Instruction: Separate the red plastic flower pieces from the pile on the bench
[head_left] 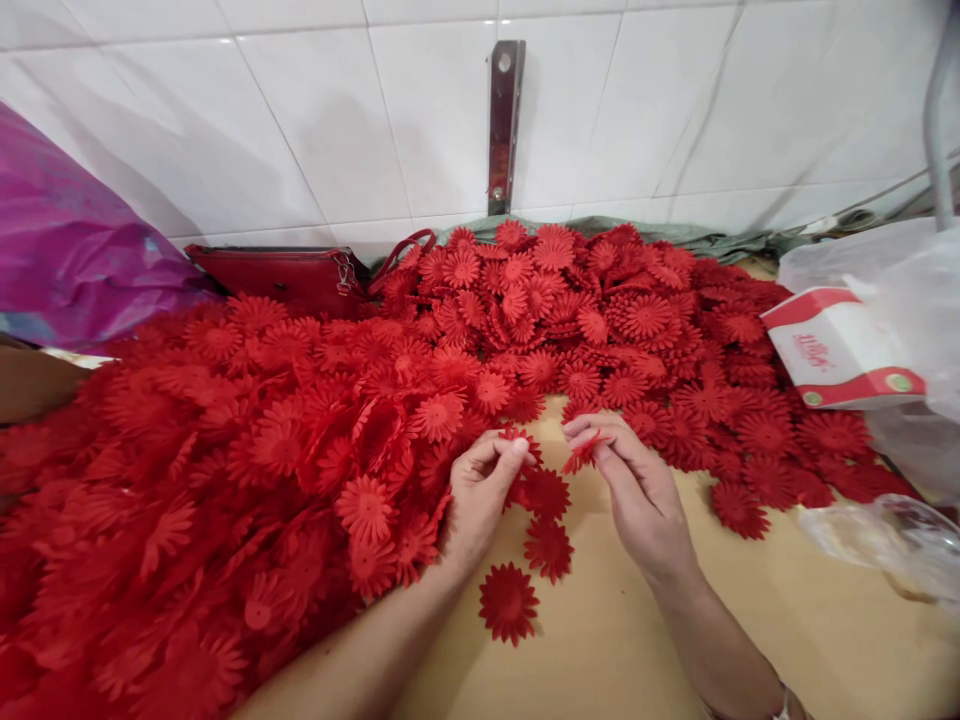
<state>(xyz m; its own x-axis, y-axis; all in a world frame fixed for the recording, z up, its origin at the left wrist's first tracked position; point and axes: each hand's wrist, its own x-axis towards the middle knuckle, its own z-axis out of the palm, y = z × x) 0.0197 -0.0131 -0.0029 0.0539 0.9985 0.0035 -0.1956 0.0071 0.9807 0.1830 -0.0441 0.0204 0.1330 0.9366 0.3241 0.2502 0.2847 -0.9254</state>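
My left hand (pixel 487 480) pinches a red flower-shaped piece (pixel 517 437) between thumb and fingers, at the edge of the large left pile of red flower pieces (pixel 285 450). Across a small gap, my right hand (pixel 637 490) is closed on another red flower-shaped piece (pixel 581 455), seen edge-on; I cannot tell if it is one layer or more. Below and between the hands, a few loose red flower pieces (pixel 508 603) lie on the pale tabletop (pixel 600 640). A second pile of stacked red flower pieces (pixel 652 320) rises behind the hands.
A dark red purse (pixel 277 275) rests against the white tiled wall (pixel 420 110). Purple plastic (pixel 82 230) stands at far left. A white and red box (pixel 840 345) and clear plastic bags (pixel 892 540) are on the right. A metal bracket (pixel 506 125) is fixed to the wall.
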